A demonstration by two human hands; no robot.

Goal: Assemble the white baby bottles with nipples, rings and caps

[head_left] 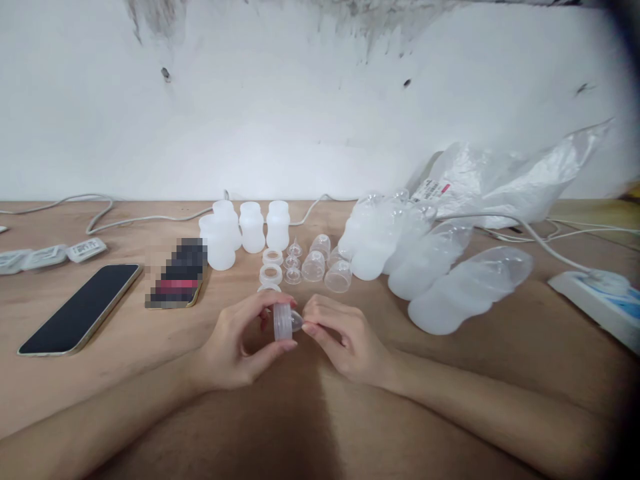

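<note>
Between thumb and fingers, my left hand (250, 340) grips a translucent bottle collar ring (283, 322), turned on its side. A clear bottle nipple (297, 321) sticks out of the ring toward the right. My right hand (345, 337) pinches the nipple's tip between thumb and forefinger. Just beyond my hands lie more collar rings (271, 274), one partly hidden behind my left fingers. Beside them stand several clear nipples (293, 262), and further right are several clear dome caps (314, 266).
White bottle bodies (253, 227) stand at the back. Assembled capped bottles (467, 293) stand and lean at right, before a plastic bag (500, 180). A power strip (600, 300) is far right. Two phones, one dark (83, 310) and one blurred (177, 275), lie left, near small white packs (86, 249).
</note>
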